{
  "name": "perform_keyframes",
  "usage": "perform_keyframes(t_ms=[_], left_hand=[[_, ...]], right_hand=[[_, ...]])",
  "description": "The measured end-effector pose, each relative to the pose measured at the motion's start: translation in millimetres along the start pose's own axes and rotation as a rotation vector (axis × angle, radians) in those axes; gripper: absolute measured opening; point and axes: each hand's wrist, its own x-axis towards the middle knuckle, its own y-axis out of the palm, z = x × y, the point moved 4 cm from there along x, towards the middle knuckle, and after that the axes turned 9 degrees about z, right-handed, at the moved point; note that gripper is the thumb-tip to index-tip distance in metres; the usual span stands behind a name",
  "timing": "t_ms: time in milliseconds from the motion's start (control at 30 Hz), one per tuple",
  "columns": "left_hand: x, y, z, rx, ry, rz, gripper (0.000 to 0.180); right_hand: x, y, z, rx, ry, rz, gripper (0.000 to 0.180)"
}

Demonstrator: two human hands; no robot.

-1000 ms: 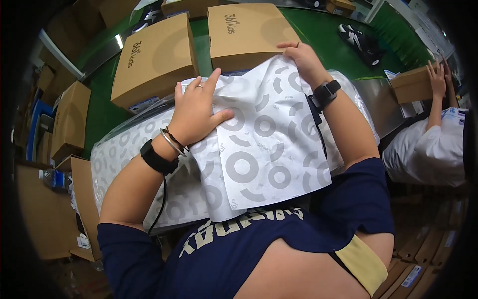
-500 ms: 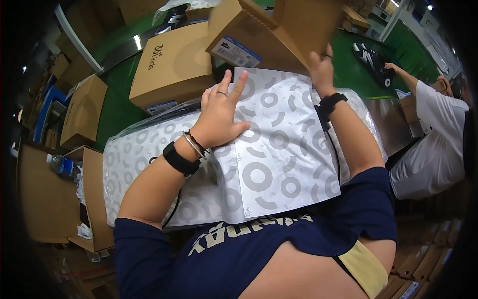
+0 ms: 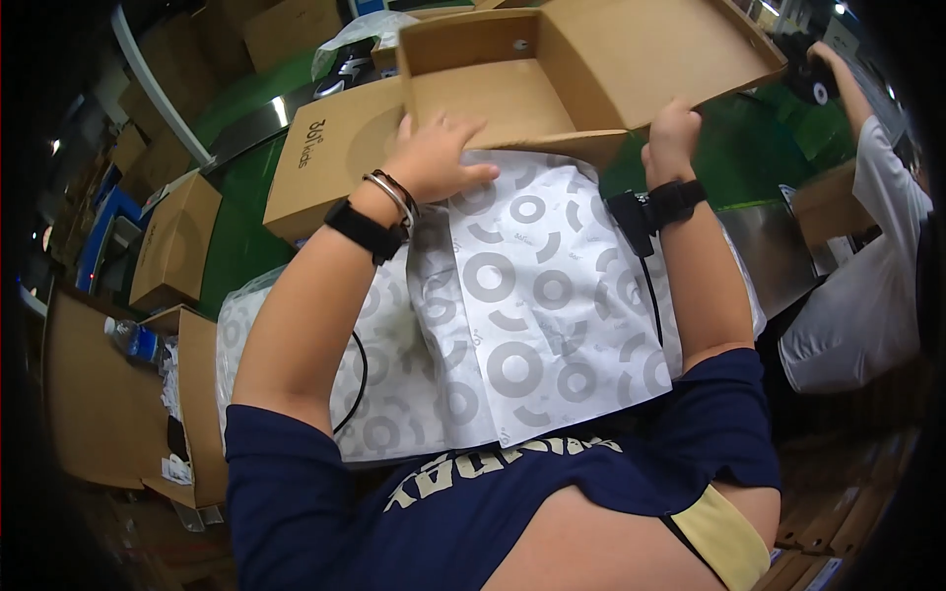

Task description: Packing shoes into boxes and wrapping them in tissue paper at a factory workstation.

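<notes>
An open cardboard shoe box (image 3: 483,89) tilts toward me past the paper, its bare brown inside showing and its lid (image 3: 660,49) swung to the right. My left hand (image 3: 434,163) is at its near left corner, fingers curled over the wall and thumb stretched to the right; the fingertips are partly hidden. By the lid's near edge, my right hand (image 3: 673,143) has its fingers closed on the cardboard. White wrapping paper (image 3: 552,286) with grey rings lies creased below both hands, over a stack of similar sheets.
A closed shoe box (image 3: 335,148) stands left of the open one, another box (image 3: 175,241) farther left. A carton (image 3: 202,394) holds a water bottle (image 3: 133,338) and scraps. A dark shoe (image 3: 350,69) lies at the back. At right, a co-worker (image 3: 857,286) holds another dark shoe (image 3: 810,74).
The shoe box has come down and turned, so its inside now shows. My left hand has left the paper for the box's corner. The co-worker's shoe has been lifted to the upper right.
</notes>
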Motion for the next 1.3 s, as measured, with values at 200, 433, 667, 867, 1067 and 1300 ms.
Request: perform_keyframes(t_ms=[200, 433, 667, 867, 1067, 1300], left_hand=[[16, 49, 14, -0.317, 0.036, 0.45, 0.051], [-31, 35, 12, -0.297, -0.016, -0.087, 0.07], [-153, 63, -75, -1.761, -0.394, 0.075, 0.097], [-154, 13, -72, -1.576, -0.109, -0.273, 0.096], [-4, -65, 9, -1.866, -0.153, 0.02, 0.045], [60, 69, 94, -1.764, -0.49, 0.021, 0.035]], right_hand=[[23, -5, -62, 0.462, 0.477, 0.243, 0.032], [-46, -76, -67, -0.248, 0.689, 0.953, 0.065], [-172, -122, -12, 0.087, 0.823, 1.559, 0.087], [-168, -104, 38, 0.126, 0.614, 1.47, 0.091], [-63, -7, 68, 0.169, 0.651, 1.427, 0.047], [-34, 102, -51, -0.439, -0.027, 1.162, 0.054]])
